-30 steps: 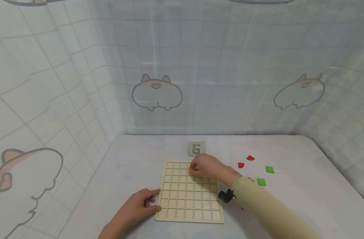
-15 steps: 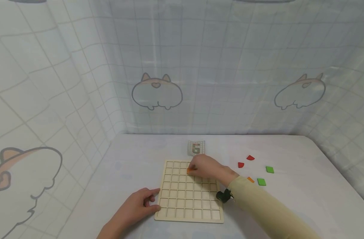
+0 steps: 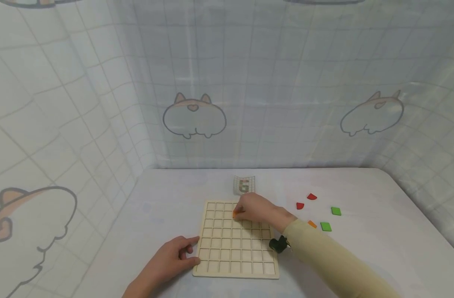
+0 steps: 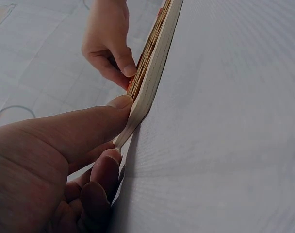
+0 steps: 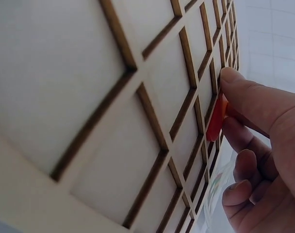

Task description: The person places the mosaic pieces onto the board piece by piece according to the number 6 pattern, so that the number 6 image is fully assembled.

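A pale wooden board with a grid of square recesses [image 3: 225, 244] lies flat on the table. My left hand [image 3: 171, 257] rests at its left side, with the thumb and index finger apart and touching the edge. My right hand [image 3: 257, 208] is over the upper part of the grid and pinches a small orange piece [image 3: 234, 214] between thumb and fingers. In the right wrist view the piece looks red-orange [image 5: 216, 120], close against the grid bars; its full shape is hidden by the fingers. I cannot tell whether it sits inside a recess.
Behind the board lies a small printed grid card [image 3: 243, 185]. To the right are two red rounded wedges [image 3: 300, 205], two green squares [image 3: 325, 227] and another orange piece [image 3: 312, 224], partly beside the right sleeve [image 3: 323, 252]. A grid-patterned curtain [image 3: 286, 103] surrounds the table.
My right hand has shifted slightly left and toward me with the orange piece still pinched. The left hand stays at the board's edge.
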### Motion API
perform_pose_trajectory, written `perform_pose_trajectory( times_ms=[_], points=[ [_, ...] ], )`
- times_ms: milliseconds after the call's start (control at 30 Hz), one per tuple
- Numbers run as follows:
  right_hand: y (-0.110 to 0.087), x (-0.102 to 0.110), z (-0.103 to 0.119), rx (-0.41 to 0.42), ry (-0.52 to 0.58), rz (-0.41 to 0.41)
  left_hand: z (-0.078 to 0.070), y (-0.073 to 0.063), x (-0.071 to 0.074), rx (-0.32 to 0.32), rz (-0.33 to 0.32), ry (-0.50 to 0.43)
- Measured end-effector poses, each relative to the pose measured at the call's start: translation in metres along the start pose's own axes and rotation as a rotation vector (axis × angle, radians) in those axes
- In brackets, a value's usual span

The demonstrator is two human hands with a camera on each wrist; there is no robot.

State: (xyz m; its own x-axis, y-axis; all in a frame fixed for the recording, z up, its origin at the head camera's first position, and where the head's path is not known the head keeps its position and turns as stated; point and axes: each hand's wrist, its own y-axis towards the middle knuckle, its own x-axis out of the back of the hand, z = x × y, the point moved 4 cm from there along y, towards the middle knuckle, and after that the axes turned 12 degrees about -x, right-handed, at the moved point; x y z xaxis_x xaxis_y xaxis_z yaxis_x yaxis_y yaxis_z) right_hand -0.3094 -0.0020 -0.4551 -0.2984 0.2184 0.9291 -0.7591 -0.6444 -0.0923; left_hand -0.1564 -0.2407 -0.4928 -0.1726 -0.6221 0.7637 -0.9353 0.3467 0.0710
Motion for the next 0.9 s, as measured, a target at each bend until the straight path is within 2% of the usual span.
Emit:
perform_pose_trajectory(
  times_ms=[267, 500, 700, 900],
  points=[
    [-0.009, 0.001, -0.006, -0.017, -0.011, -0.032, -0.002, -0.001, 0.000, -0.001, -0.002, 0.008],
    [-0.023, 0.010, -0.016, -0.079, 0.088, -0.062, -0.001, -0.001, 0.000, -0.001, -0.005, 0.022],
    [-0.033, 0.013, -0.025, -0.097, 0.126, -0.084, 0.000, -0.001, -0.001, -0.007, -0.010, 0.027],
    [-0.046, 0.017, -0.038, -0.161, 0.178, -0.112, 0.000, 0.000, 0.000, -0.015, 0.000, 0.003]
  ],
)
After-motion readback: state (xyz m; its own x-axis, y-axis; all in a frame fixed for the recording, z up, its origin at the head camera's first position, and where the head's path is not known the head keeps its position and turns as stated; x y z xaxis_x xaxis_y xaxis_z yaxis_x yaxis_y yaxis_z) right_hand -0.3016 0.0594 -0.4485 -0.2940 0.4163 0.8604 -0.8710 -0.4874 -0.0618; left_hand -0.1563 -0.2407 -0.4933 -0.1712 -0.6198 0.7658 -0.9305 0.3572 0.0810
